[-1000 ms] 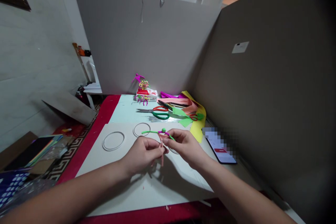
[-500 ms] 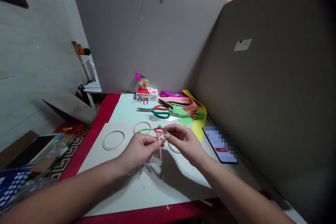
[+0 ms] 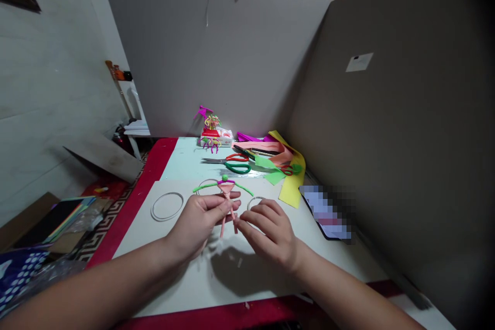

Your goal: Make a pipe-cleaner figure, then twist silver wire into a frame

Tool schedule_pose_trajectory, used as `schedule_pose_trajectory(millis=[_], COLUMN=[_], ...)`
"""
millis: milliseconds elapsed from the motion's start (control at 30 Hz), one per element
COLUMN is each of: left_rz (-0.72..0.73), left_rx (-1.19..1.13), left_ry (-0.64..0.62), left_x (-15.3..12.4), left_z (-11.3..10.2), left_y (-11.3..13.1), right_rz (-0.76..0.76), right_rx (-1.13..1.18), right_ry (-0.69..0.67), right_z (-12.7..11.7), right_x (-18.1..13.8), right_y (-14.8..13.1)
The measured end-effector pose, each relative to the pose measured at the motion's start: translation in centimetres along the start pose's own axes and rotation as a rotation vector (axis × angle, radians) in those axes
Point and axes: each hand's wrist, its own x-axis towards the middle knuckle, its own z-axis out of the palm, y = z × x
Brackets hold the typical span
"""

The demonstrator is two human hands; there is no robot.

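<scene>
- Our left hand (image 3: 197, 224) had its fingers closed around the pipe-cleaner doll (image 3: 227, 189), pinching it just below the pink paper triangle (image 3: 227, 187).
- Our right hand (image 3: 268, 232) was half open, its fingers loosely curled and holding nothing we could make out. Its fingertips were just beside the doll's pink legs (image 3: 232, 221), though we could not tell whether they touched.
- The doll lay mostly above our left hand. Its long axis ran from the green ball (image 3: 225, 178) at the far end down to the legs, which pointed back toward us. Its green arms (image 3: 207, 186) stretched crosswise. The left hand was the nearer one to the doll's middle.
- Under our hands lay a white board (image 3: 170, 240) marked with rings (image 3: 167, 207), on a table with a red edge (image 3: 149, 175).
- Beyond it were scissors (image 3: 237, 167), pink paper strips (image 3: 261, 146) and yellow paper (image 3: 292, 191).
- Farther back, a small box (image 3: 218, 139) had red printing we could not read.
- The phone (image 3: 327, 211) was blurred out, and the white label (image 3: 359, 62) on the right-hand partition (image 3: 390, 165) was unreadable.
</scene>
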Motion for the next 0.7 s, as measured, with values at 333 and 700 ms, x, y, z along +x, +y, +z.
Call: schedule_pose_trajectory(millis=[333,700], left_rz=[-0.026,-0.031], left_rx=[0.000,-0.023], left_ry=[-0.016,-0.001], left_x=[-0.3,-0.3], left_z=[0.0,-0.2], left_y=[0.6,0.8], right_rz=[-0.037,0.012], right_rx=[-0.064,-0.098], right_ry=[-0.011,0.015], right_z=[-0.5,-0.6], right_x=[0.1,0.8], right_y=[-0.6,-1.1])
